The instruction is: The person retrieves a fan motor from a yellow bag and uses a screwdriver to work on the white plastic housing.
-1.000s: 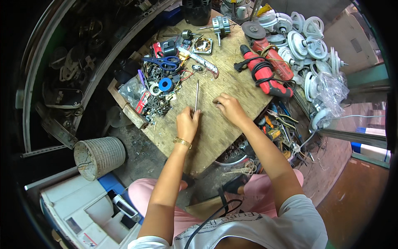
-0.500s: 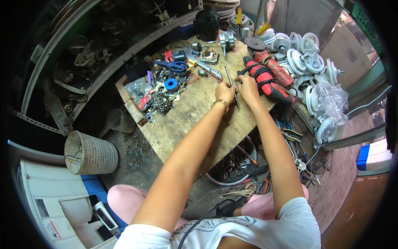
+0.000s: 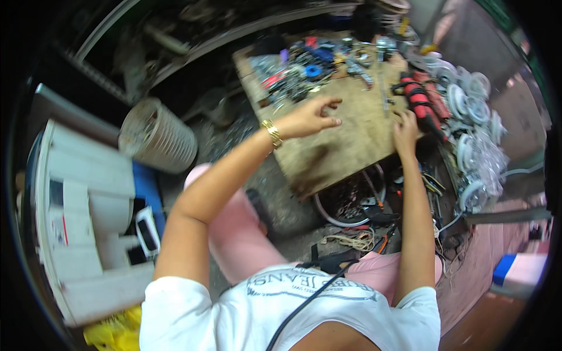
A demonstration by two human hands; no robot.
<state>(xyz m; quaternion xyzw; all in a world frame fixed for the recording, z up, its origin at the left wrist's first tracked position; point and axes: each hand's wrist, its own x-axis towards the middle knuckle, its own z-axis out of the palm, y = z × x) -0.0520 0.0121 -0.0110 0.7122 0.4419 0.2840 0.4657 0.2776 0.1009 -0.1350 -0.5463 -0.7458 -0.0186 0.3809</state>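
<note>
My left hand [image 3: 310,117], with a gold bracelet on its wrist, hovers over the middle of a worn wooden board [image 3: 345,149]. Its fingers are loosely curled and apart, and I see nothing in them. My right hand [image 3: 405,131] rests on the board's right side, beside a red and black power tool [image 3: 418,102]. Its fingertips reach toward a thin metal rod [image 3: 386,100] lying on the board. Blur hides whether they touch it.
Small parts, blue rings and hand tools [image 3: 304,70] crowd the board's far end. White round fittings [image 3: 468,111] pile up on the right. A ribbed metal bucket [image 3: 157,136] stands left, a white plastic crate [image 3: 88,216] nearer. A bowl of scrap [image 3: 351,202] and cables lie below.
The view has swung to the right and the board sits higher in frame. My hands, joined on the thin rod half a second ago, have parted; my left hand has drawn back toward the board's middle.
</note>
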